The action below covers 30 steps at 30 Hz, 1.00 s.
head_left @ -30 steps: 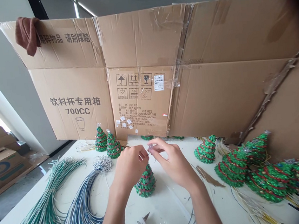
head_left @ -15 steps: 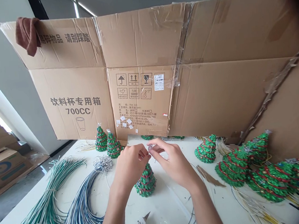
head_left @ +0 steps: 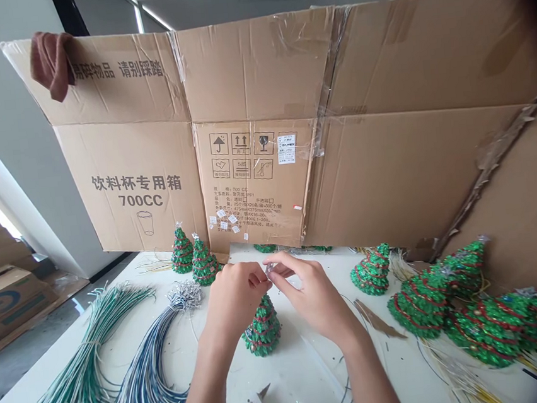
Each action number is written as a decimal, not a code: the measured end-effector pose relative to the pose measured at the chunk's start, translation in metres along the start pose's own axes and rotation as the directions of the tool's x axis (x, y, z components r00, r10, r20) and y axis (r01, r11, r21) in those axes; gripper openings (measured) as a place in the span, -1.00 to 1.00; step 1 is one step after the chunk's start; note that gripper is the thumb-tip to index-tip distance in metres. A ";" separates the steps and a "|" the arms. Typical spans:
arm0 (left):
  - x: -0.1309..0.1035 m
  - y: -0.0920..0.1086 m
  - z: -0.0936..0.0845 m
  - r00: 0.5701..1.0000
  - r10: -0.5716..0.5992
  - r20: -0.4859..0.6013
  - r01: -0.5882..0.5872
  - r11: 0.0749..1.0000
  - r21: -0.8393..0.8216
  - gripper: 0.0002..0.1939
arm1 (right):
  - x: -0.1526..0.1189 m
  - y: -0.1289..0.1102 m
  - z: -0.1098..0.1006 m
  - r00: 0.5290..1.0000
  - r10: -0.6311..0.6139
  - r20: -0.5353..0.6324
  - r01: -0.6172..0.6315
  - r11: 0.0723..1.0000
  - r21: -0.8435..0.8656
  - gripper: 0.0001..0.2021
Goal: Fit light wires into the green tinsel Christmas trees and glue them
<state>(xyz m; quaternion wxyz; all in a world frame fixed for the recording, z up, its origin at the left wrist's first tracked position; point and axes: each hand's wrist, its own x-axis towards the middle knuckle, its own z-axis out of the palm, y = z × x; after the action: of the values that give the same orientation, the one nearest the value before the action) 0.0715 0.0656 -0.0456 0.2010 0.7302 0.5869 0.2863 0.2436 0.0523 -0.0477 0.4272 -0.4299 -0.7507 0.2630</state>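
Above a small green tree [head_left: 263, 332], two hands meet at its top.

The right hand [head_left: 311, 286] pinches a small shiny piece [head_left: 270, 268]; the left hand [head_left: 239, 296] has its fingertips drawn together beside it, their hold unclear.

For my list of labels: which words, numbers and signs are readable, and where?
"饮料杯专用箱": left cardboard panel
"700CC": same panel
"碎物品 请别踩踏": flap above, start covered
"向上": middle panel
"5层": same
"700 CC": same
Umbrella, arrows, glass signs: same
Other print, white label: too small, blurred
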 end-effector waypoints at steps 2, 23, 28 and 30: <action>0.000 -0.001 0.000 1.000 -0.002 -0.014 0.002 1.000 0.001 -0.86 | 0.000 0.000 0.000 1.000 0.007 -0.006 -0.007 1.000 -0.007 -0.70; 0.002 -0.005 0.001 0.994 -0.039 -0.104 0.039 0.999 0.006 -0.79 | 0.001 -0.004 0.005 0.998 -0.030 0.048 0.029 0.999 0.024 -0.68; 0.001 -0.005 0.001 0.993 -0.023 -0.116 0.028 0.999 0.044 -0.80 | 0.001 -0.005 0.005 0.999 -0.018 0.048 0.018 1.000 0.005 -0.70; 0.000 -0.006 0.000 0.993 -0.024 -0.119 0.029 0.999 0.039 -0.81 | 0.001 -0.005 0.006 0.999 -0.013 0.045 0.013 1.000 -0.001 -0.71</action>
<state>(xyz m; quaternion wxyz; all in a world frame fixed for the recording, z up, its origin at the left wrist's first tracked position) 0.0675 0.0674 -0.0494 0.1548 0.7080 0.6130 0.3146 0.2364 0.0511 -0.0462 0.4118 -0.4193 -0.7630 0.2692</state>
